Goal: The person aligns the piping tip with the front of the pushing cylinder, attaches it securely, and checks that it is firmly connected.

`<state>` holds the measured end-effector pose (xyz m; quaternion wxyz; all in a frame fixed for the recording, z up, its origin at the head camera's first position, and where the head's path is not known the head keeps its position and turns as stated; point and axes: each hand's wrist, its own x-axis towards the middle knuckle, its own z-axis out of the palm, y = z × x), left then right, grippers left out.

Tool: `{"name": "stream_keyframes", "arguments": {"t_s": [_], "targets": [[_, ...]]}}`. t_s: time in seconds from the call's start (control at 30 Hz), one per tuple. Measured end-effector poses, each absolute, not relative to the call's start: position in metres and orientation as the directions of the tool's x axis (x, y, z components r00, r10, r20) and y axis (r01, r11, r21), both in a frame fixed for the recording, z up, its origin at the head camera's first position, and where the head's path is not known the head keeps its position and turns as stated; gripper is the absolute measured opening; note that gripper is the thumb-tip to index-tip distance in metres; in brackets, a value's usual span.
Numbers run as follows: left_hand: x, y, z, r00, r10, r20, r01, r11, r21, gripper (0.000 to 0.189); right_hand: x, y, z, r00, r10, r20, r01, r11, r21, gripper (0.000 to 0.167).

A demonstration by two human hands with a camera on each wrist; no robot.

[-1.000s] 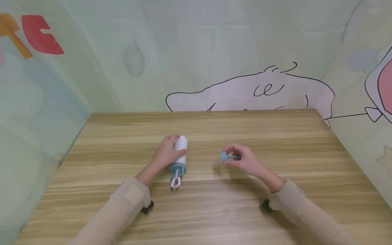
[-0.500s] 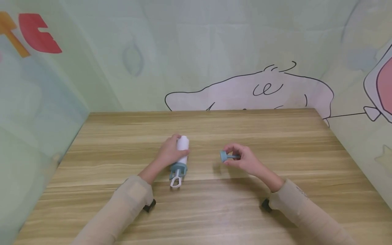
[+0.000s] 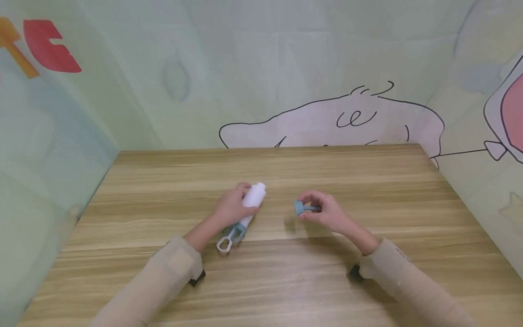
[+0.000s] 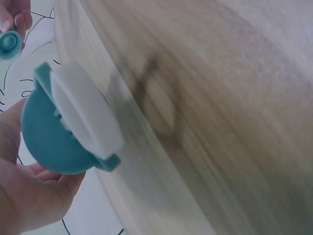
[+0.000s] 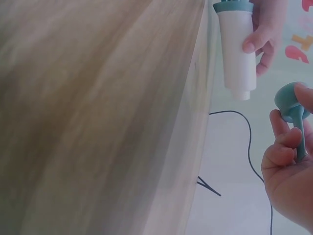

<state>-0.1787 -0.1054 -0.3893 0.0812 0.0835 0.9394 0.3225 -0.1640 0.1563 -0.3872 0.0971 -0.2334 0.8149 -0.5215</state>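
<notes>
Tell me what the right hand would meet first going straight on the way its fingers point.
The right hand, teal stemmed piece leading, would likely first meet the white tube in the left hand; relative height is unclear.

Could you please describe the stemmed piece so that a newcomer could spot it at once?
Look over the wooden table to the right hand. It holds the stemmed piece, small and round-ended. Unlike the longer, mostly white tube in the left hand, it shows only teal.
</notes>
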Motion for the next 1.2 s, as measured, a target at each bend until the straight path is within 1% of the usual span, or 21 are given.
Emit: {"name": "stream_keyframes", "arguments": {"t_s": [0.2, 0.27, 0.47, 0.63, 0.83, 1.0, 1.2], "targets": [[-0.172, -0.103, -0.385, -0.960, 0.269, -0.076, 0.165, 0.765, 0.623, 0.063, -0.165, 0.156, -0.387, -0.875, -0.474, 0.094, -0.281, 0.342, -0.897, 0.031], [-0.170, -0.102, -0.383, -0.954, 0.295, -0.060, 0.200, 0.767, 0.609, 0.063, -0.165, 0.156, -0.387, -0.876, -0.473, 0.092, -0.281, 0.345, -0.895, 0.031], [-0.164, -0.100, -0.380, -0.912, 0.410, 0.009, 0.351, 0.770, 0.532, 0.059, -0.167, 0.157, -0.388, -0.876, -0.475, 0.076, -0.267, 0.348, -0.899, 0.031], [-0.161, -0.099, -0.379, -0.877, 0.480, 0.009, 0.424, 0.764, 0.486, 0.055, -0.167, 0.157, -0.389, -0.872, -0.484, 0.074, -0.268, 0.345, -0.900, 0.031], [-0.157, -0.098, -0.374, -0.826, 0.563, 0.021, 0.523, 0.752, 0.402, 0.055, -0.167, 0.157, -0.391, -0.868, -0.489, 0.089, -0.289, 0.350, -0.891, 0.030], [-0.154, -0.095, -0.370, -0.803, 0.596, -0.004, 0.553, 0.748, 0.367, 0.054, -0.166, 0.158, -0.392, -0.869, -0.488, 0.086, -0.286, 0.353, -0.891, 0.030], [-0.149, -0.091, -0.366, -0.783, 0.622, -0.013, 0.573, 0.729, 0.374, 0.054, -0.164, 0.155, -0.389, -0.859, -0.508, 0.065, -0.273, 0.346, -0.898, 0.030]]}}
